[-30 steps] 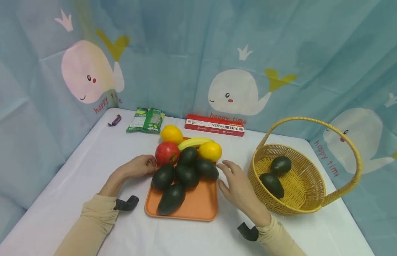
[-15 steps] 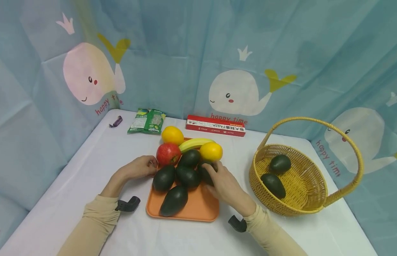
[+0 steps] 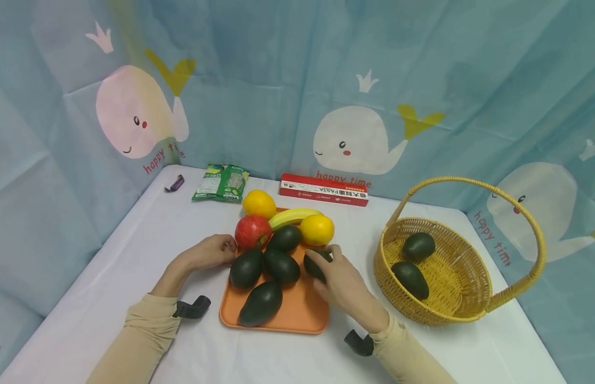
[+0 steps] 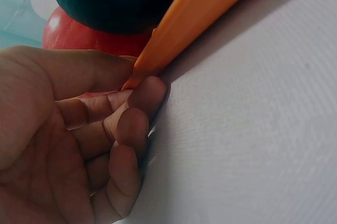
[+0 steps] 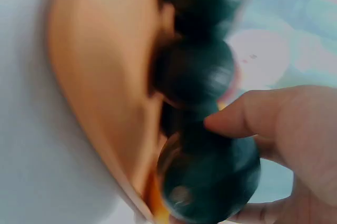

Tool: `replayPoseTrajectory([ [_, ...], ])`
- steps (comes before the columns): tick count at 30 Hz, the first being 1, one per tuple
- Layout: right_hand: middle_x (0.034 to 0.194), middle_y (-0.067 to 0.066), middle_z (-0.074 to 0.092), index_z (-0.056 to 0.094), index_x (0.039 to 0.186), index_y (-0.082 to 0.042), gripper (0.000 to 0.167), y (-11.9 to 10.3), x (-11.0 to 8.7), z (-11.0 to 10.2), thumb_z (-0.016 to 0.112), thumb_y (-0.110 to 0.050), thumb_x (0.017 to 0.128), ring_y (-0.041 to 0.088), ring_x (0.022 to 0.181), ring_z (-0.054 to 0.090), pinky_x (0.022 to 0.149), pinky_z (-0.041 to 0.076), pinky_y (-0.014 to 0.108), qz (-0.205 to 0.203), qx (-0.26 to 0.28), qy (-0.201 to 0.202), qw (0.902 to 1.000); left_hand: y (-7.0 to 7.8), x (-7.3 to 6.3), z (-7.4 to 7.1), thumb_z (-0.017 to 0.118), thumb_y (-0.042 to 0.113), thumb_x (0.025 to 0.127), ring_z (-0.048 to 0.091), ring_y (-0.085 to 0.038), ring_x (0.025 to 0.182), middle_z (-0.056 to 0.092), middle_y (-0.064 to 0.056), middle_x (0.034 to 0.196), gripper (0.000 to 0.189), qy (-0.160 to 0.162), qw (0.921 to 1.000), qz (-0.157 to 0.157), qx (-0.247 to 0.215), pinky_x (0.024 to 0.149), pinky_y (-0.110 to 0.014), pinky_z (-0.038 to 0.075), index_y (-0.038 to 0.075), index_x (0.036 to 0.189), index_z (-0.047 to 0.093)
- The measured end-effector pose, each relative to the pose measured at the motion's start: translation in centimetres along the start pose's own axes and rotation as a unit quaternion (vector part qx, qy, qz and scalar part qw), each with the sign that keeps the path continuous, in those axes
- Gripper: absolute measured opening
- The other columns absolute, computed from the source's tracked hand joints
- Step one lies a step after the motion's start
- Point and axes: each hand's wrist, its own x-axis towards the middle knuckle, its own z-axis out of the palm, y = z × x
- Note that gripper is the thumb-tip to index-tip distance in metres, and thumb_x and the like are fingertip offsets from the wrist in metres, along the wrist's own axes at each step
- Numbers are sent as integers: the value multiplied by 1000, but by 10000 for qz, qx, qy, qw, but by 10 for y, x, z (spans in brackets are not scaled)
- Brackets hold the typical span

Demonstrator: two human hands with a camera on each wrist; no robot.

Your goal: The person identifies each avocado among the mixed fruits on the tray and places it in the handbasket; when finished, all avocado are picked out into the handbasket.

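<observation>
In the head view my left hand (image 3: 208, 253) is at the left edge of an orange tray (image 3: 297, 317). Thumb and fingers pinch the tray's rim (image 4: 174, 23) in the left wrist view. My right hand (image 3: 347, 285) grips a dark green avocado (image 3: 316, 265) at the tray's right side, thumb across it in the right wrist view. Several more avocados (image 3: 281, 266) lie on the tray, one of them (image 3: 261, 304) near its front edge. Behind them sit a red pomegranate (image 3: 251, 231), a banana (image 3: 294, 216) and two yellow fruits (image 3: 317, 230) like lemons.
To the right stands a wicker basket (image 3: 434, 314) with a tall arched handle and two avocados (image 3: 410, 280) inside. Along the back lie a green packet (image 3: 223, 183), a red pasta box (image 3: 324, 190) and a small purple wrapped piece (image 3: 175, 183). A whale-print curtain (image 3: 259, 106) hangs behind.
My right hand has come left from beside the tray and taken hold of the rightmost avocado, which is now apart from the yellow fruit behind it. My left hand stays at the rim.
</observation>
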Motion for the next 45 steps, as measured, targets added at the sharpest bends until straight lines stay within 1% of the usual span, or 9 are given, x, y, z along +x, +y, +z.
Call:
replayPoseTrajectory([
  [4, 128, 17, 51, 49, 142, -24, 62, 13, -18, -29, 70, -25, 83, 27, 88, 62, 76, 55, 42, 615, 216, 440, 9969, 0, -1, 0, 58, 11, 82, 50, -15, 66, 57, -3, 71, 16, 3, 9999, 110, 50, 62, -28, 40, 2, 95, 58],
  [8, 131, 18, 53, 43, 142, -14, 62, 34, -40, -59, 67, -24, 85, 35, 101, 63, 83, 51, 53, 1229, 328, 917, 9876, 1, -1, -2, 57, 11, 81, 50, -15, 65, 57, -2, 70, 15, 25, 9997, 197, 147, 61, -27, 40, 2, 94, 59],
  [11, 131, 21, 55, 41, 140, -7, 61, 51, -53, -74, 64, -23, 86, 39, 106, 61, 84, 49, 57, 1667, 307, 1011, 9803, 1, -1, -3, 57, 10, 82, 50, -15, 65, 58, -3, 71, 15, 20, 9997, 195, 161, 61, -27, 41, 2, 94, 59],
  [14, 129, 24, 56, 41, 138, -3, 58, 67, -61, -80, 62, -22, 88, 42, 105, 61, 81, 49, 58, 1880, 184, 968, 9772, 0, 0, -3, 58, 10, 82, 50, -15, 66, 59, -3, 72, 15, -8, 9998, 154, 125, 62, -28, 41, 1, 94, 59],
  [17, 129, 27, 55, 43, 138, -2, 55, 80, -66, -80, 61, -21, 89, 45, 107, 59, 81, 48, 59, 1902, 54, 924, 9774, -1, 0, -3, 58, 10, 82, 50, -16, 67, 59, -4, 73, 16, -17, 9999, 141, 89, 62, -28, 41, 1, 94, 59],
  [24, 130, 26, 56, 43, 140, -5, 54, 96, -68, -71, 57, -23, 91, 45, 106, 60, 79, 47, 58, 1885, -91, 704, 9795, 0, -4, -4, 57, 13, 80, 50, -14, 66, 57, -2, 71, 16, 4, 9990, 450, 41, 62, -26, 40, 1, 92, 57],
  [30, 130, 29, 55, 35, 143, -3, 59, 104, -58, -70, 54, -28, 94, 45, 101, 62, 73, 49, 54, 2237, 135, 316, 9741, 2, -2, -3, 58, 10, 81, 51, -15, 69, 59, -3, 74, 17, 55, 9996, 222, 190, 65, -28, 41, 1, 95, 59],
  [36, 118, 32, 61, 35, 139, 1, 60, 112, -51, -60, 58, -31, 94, 40, 89, 66, 69, 50, 50, 2181, 91, 162, 9758, 0, -1, -3, 59, 11, 81, 51, -15, 70, 60, -4, 76, 17, 60, 9993, 277, 231, 65, -28, 41, 0, 95, 59],
  [45, 106, 22, 63, 56, 115, 0, 27, 113, -56, -54, 56, -15, 92, 24, 75, 55, 63, 45, 39, 2194, 27, 79, 9756, -1, 1, -3, 58, 11, 81, 51, -16, 71, 58, -3, 75, 16, 69, 9995, 212, 213, 66, -28, 41, 2, 94, 59],
])
